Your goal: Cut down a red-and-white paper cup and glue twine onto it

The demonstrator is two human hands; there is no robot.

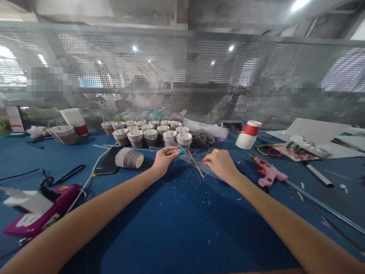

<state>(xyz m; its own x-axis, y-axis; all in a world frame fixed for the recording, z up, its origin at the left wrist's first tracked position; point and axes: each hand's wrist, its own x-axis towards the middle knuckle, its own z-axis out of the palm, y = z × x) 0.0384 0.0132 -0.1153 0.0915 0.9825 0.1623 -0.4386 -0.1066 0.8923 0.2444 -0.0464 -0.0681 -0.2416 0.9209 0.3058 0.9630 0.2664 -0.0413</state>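
My left hand (164,160) is closed in a pinch on a small teal strip (181,151) above the middle of the table. To its right, my right hand (219,163) is closed with fingertips together; what lies between them is too small to tell. Clear plastic strands (188,160) stretch across the space between my hands, and a thin wooden stick (196,166) lies there too. Just beyond is a tangle of brown cord (203,138). A cup wrapped in grey-brown cord (129,158) lies on its side left of my left hand, by a dark phone (107,163).
Several wrapped cups with handles (150,137) stand in rows at the back. A pink glue gun (269,173) lies on the right, near stacked paper cups (248,136). At left is a magenta power strip (42,213) with cables. A perforated metal screen (182,76) rises behind the blue table (171,232).
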